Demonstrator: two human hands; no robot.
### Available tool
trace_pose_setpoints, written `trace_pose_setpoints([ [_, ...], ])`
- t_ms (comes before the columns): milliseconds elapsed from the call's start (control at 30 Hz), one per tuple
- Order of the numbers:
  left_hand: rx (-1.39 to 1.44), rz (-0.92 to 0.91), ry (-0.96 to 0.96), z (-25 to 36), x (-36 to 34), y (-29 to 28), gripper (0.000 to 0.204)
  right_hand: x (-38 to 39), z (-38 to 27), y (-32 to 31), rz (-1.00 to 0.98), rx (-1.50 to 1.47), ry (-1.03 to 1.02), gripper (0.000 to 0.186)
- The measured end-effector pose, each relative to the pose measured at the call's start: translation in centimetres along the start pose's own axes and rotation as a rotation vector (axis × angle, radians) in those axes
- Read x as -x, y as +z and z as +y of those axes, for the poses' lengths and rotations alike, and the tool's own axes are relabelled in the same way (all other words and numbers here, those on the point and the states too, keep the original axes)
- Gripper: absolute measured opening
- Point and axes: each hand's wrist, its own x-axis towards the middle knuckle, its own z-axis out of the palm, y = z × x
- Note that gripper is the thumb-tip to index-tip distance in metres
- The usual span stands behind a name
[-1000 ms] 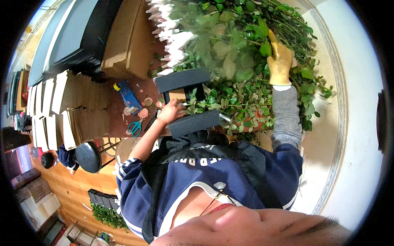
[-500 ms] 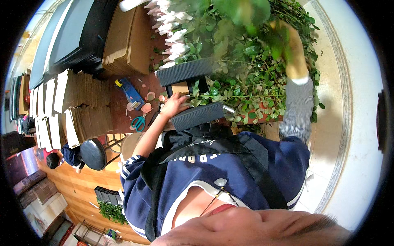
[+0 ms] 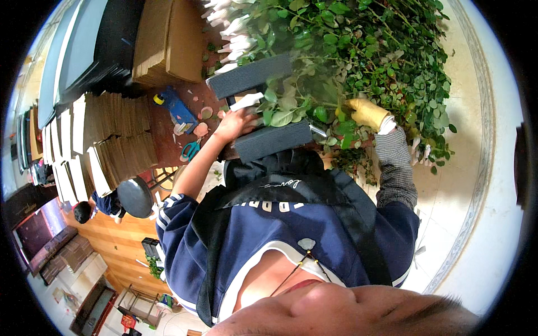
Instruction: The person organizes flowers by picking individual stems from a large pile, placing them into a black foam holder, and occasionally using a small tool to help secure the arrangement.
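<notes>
Between two black ribbed blocks, a near block (image 3: 273, 141) and a far block (image 3: 249, 77), lies my bare left hand (image 3: 236, 124). Its fingers are stretched out and partly hidden in the gap. Just beyond them is a flower head in a white sleeve (image 3: 247, 101), with leaves (image 3: 283, 112) trailing right from it. My right hand (image 3: 367, 113), in a yellow glove, is closed on the leafy flower stem right of the blocks; the stem itself is mostly hidden by leaves.
A large heap of leafy stems (image 3: 386, 61) covers the right side of the table, with white-sleeved heads (image 3: 238, 42) at its left. Teal scissors (image 3: 190, 151), a blue tape dispenser (image 3: 180, 112) and loose petals (image 3: 200, 130) lie left. Cardboard stacks (image 3: 120, 131) stand further left.
My right hand has come down toward me from the far right of the heap, bringing the leafy stem. A white-sleeved head now lies by my left hand, which stays between the blocks.
</notes>
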Motion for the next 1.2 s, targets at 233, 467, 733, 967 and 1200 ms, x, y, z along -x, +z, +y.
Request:
trace_pose_setpoints([
  [233, 0.021, 0.002, -0.032, -2.1, -3.5, -1.9, 0.038, -6.5, 3.0, 8.9, 0.000, 0.567, 0.008, 0.036],
  [467, -0.122, -0.033, -0.193, 1.4, -1.4, 0.5, 0.044, -5.3, 5.3, 10.2, 0.447, 0.549, -0.278, 0.029],
  [733, -0.240, 0.009, -0.181, 1.4, -1.5, 0.9, 0.048, -2.1, 2.2, 8.8, 0.819, 0.201, 0.111, 0.055],
  [967, -0.325, 0.081, -0.233, 0.5, -2.3, 2.8, 0.040, -3.5, 0.1, 0.8, 0.768, 0.267, 0.023, 0.045],
  [1200, -0.214, -0.288, -0.197, 3.0, -2.2, -3.1, 0.064, -12.6, -6.1, -7.8, 1.404, 0.492, -0.264, 0.041],
])
